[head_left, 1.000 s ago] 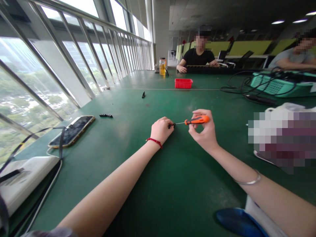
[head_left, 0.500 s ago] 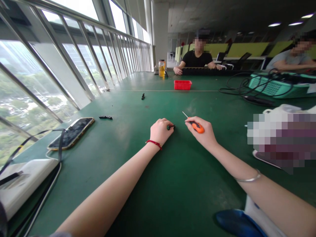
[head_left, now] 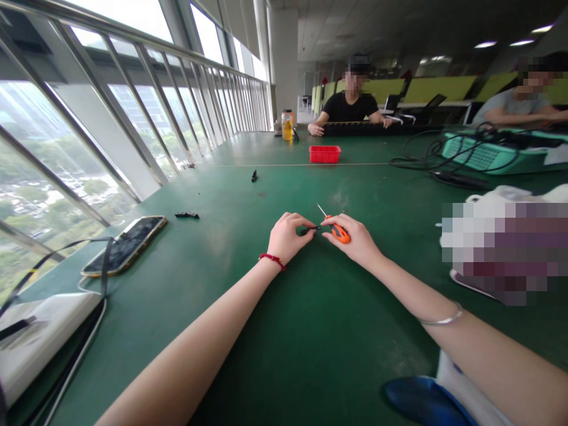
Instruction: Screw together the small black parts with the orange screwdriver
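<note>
Between the thumb and fingers of my left hand (head_left: 287,236) is a small black part (head_left: 314,228), mostly covered by the fingers, so its exact kind is unclear. My right hand (head_left: 355,238) is closed around a screwdriver (head_left: 341,234) with an orange and black handle. The metal shaft points up and to the left, away from me. My right fingertips are very close to the end of the black part; whether they touch it, I cannot tell. Both hands are just above the green tabletop (head_left: 284,331).
Two small black pieces, one nearer (head_left: 187,215) and one farther (head_left: 254,176), lie left. A phone (head_left: 126,245) and white power strip (head_left: 48,337) are at left. Farther off stand a red bin (head_left: 325,154), a jar (head_left: 287,127) and a teal basket (head_left: 483,160). Two people sit beyond.
My right hand has moved left with the screwdriver, closing the gap to my left hand. The black part in my left hand has turned and shows as a thinner strip.
</note>
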Demonstrator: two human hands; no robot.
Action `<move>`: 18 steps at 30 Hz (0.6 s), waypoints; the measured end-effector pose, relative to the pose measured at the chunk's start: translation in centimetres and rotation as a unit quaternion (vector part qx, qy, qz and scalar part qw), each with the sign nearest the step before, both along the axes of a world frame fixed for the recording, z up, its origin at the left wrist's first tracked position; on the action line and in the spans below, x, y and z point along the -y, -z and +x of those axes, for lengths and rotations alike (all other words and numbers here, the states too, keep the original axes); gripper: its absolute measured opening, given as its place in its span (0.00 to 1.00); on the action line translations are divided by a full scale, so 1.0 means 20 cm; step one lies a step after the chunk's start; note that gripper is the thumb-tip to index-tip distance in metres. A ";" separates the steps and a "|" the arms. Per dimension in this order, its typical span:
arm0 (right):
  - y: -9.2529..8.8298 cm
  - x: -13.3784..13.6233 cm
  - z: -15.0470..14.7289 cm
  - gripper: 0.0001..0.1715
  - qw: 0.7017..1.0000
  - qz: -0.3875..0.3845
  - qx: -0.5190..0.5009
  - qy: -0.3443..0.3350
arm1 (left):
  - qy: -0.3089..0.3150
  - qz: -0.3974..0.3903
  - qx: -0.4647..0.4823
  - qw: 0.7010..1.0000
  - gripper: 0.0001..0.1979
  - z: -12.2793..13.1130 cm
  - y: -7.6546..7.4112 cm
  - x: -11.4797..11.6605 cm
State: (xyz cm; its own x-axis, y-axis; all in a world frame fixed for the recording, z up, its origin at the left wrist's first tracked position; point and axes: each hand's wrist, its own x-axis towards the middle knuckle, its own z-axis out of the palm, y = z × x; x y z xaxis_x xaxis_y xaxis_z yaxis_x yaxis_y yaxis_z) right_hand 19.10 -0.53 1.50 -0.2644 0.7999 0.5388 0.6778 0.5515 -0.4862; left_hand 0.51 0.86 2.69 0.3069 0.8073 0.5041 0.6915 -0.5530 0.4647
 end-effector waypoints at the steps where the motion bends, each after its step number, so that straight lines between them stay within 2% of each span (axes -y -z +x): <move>1: 0.00 0.00 0.00 0.10 1.000 0.001 0.000 -0.003 | 0.020 0.002 0.001 1.000 0.06 0.00 0.00 0.00; 5: 0.00 0.00 0.00 0.09 1.000 0.002 0.007 -0.003 | 0.060 0.011 0.008 0.998 0.06 0.00 0.01 0.00; 13: -0.02 0.01 0.00 0.07 1.000 -0.005 0.018 -0.003 | 0.061 0.004 0.008 0.998 0.06 0.01 0.00 0.01; 18: 0.00 -0.02 0.03 0.05 1.000 -0.015 0.007 0.025 | -0.006 0.041 0.000 0.999 0.09 0.01 0.00 0.02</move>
State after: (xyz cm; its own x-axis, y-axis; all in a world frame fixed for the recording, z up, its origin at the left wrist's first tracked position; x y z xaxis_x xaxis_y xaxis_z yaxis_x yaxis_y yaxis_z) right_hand 19.72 -0.11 1.44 -0.2306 0.8277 0.5116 0.7109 0.5024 -0.4922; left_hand 0.66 0.49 2.74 0.2977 0.7667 0.5688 0.6978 -0.5814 0.4185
